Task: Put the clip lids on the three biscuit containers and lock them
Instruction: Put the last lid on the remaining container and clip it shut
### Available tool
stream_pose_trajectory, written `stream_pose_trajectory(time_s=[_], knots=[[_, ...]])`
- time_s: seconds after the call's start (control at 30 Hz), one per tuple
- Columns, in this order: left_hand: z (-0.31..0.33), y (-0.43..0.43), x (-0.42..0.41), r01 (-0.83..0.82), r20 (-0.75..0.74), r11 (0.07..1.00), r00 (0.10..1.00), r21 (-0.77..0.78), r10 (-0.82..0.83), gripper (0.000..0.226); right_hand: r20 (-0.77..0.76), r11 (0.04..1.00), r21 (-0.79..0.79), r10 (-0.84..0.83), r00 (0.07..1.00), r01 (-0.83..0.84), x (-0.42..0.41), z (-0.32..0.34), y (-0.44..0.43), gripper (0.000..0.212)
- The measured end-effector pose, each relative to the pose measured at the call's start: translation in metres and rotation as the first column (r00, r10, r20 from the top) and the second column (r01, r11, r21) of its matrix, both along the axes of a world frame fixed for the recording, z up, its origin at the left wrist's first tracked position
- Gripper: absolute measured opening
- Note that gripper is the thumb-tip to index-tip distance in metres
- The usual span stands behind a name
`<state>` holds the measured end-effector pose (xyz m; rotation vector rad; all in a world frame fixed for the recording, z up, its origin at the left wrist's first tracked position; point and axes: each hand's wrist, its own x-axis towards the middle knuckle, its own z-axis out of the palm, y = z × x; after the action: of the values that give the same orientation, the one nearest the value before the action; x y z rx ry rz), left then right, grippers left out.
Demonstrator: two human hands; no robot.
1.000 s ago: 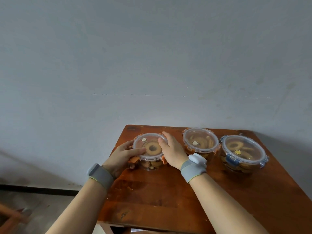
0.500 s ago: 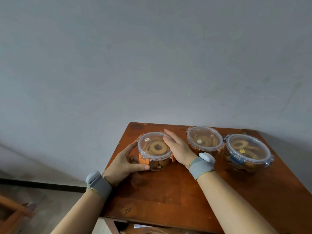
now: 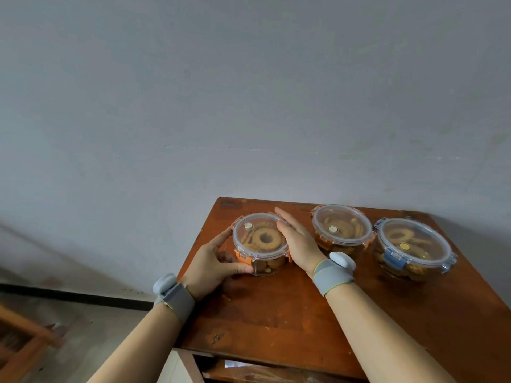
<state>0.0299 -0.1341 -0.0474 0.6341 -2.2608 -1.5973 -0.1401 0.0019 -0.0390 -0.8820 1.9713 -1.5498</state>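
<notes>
Both hands bracket the left tub (image 3: 261, 243) — the left hand (image 3: 214, 262) curls around its 8 o'clock side, thumb pressed at the base of the near orange clip (image 3: 244, 257) and fingers wrapped behind the wall, gripping it. Opposite, the right hand (image 3: 297, 240) lies flat and open-fingered against the tub's 3 o'clock side, palm touching the lid rim, fingertips reaching past 1 o'clock. Each wrist wears a grey band (image 3: 333, 276) with a pale puck on it.

That tub stands upright near the worktop's (image 3: 276, 313) far-left corner, its clear lid (image 3: 260, 234) seated, ring biscuits showing through, and the near clip folded down against the wall. A second orange clip peeks out by the right wrist; whether it is latched I cannot tell.

At 3 o'clock from it, just past the right hand, stands the middle tub (image 3: 342, 229), orange-clipped and lidded. Beside that, touching or nearly so, the blue tub (image 3: 413, 247) — larger, its blue clip (image 3: 394, 257) facing 7 o'clock and folded down.

All three sit in a row along the far edge of the worn brown worktop, close to the grey wall (image 3: 249, 92). At 8 o'clock, low down, part of a wooden frame (image 3: 25, 344) stands on the floor.
</notes>
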Motion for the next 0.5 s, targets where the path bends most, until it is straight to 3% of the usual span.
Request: stream_pose_trajectory(time_s=[0.27,0.4,0.5], knots=[[-0.002,0.000,0.000,-0.012,-0.066,1.000,0.998,0.002,0.012,0.090,-0.015,0.997,0.045,0.064,0.998,-0.064,0.004,0.003,0.017,0.046],[-0.010,-0.003,-0.002,-0.141,-0.139,0.989,0.980,0.031,0.144,0.055,-0.100,0.992,0.082,0.104,0.990,-0.096,0.008,0.002,0.031,0.064],[-0.015,-0.005,-0.004,-0.165,-0.188,0.979,0.964,0.122,0.186,0.047,-0.169,0.994,0.050,0.104,0.980,-0.097,0.011,-0.011,0.039,0.085]])
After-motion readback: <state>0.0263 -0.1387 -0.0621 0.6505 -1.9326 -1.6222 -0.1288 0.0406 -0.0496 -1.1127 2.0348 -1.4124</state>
